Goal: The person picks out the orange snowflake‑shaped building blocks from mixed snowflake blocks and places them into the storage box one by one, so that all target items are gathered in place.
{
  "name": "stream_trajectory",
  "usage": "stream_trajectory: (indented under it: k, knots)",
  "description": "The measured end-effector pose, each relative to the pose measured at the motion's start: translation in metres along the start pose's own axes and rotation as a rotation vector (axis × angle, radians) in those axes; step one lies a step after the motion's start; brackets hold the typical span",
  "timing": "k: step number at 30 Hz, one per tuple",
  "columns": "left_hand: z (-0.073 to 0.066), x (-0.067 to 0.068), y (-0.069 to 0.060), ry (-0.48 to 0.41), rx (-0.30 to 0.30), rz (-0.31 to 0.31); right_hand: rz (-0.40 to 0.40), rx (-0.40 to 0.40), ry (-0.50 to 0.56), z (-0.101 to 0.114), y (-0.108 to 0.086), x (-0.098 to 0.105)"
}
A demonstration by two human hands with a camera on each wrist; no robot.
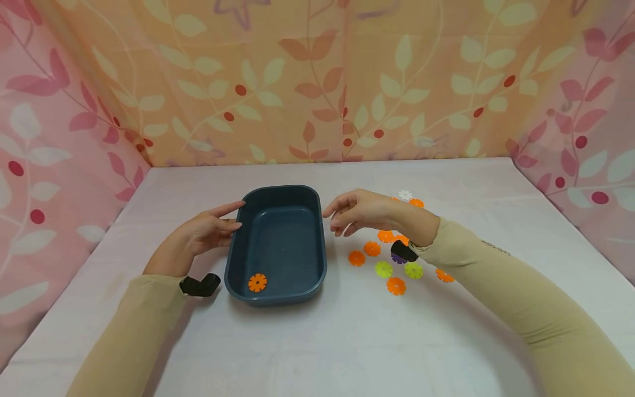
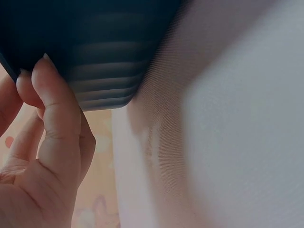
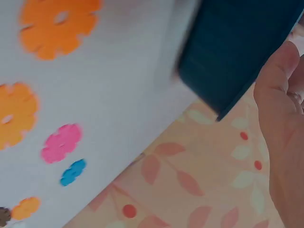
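Although a strip of dark print runs along the beige fabric right sleeve, its characters are too small to read. Purple star outline high on the orange leaf-printed back curtain; pink leaf-printed side curtains flank the table covered in white cloth.

Deep rectangular dark blue tray, corners rounded, stands on the cloth between the hands. One orange notched flower-shaped disc lies inside, towards the near left corner.

Left hand: at the tray's left side, fingers spread and loosely bent, tips touching wall and rim; not wrapped around it. Right hand: just beside the tray's right rim, fingers loosely bent and slightly parted, nothing seen in them. Whether its fingertips touch the rim, cannot tell.

Right of the tray, loose discs of the same shape: several orange ones, two yellow-green, one white farther back. Right wrist view adds a pink disc and a blue disc.

Obstructions: right hand and forearm pass over the scatter, hiding part of it; black wrist device covers most of a purple disc. Similar black device at left wrist, near the tray.
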State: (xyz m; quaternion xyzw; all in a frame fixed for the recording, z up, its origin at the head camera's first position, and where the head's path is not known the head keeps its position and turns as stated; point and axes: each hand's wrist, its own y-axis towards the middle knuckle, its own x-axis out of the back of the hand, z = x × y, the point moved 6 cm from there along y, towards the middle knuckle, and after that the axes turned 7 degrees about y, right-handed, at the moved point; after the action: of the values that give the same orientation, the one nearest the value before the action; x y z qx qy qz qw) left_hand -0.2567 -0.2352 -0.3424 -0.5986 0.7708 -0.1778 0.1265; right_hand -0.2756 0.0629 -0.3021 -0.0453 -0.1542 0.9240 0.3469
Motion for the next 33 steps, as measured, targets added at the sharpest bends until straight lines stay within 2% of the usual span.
stream_trajectory:
  k: [6, 12, 18, 26, 33]
  knots:
    - [-0.001, -0.002, -0.001, 0.011, 0.002, -0.008, 0.031, -0.092, -0.125, -0.02, -0.004, 0.017]
    - [-0.002, -0.002, -0.002, 0.017, -0.004, -0.015, 0.158, -0.155, -0.321, -0.038, 0.002, 0.025]
    - [-0.001, -0.001, -0.003, 0.02, -0.008, -0.013, 0.27, -0.19, -0.425, -0.053, 0.012, 0.026]
    - [0.001, -0.001, -0.003, 0.008, -0.001, -0.021, 0.258, -0.197, -0.501, -0.061, 0.014, 0.025]
    - [0.001, -0.001, -0.001, 0.015, -0.003, -0.013, 0.246, -0.146, -0.538, -0.062, 0.011, 0.025]
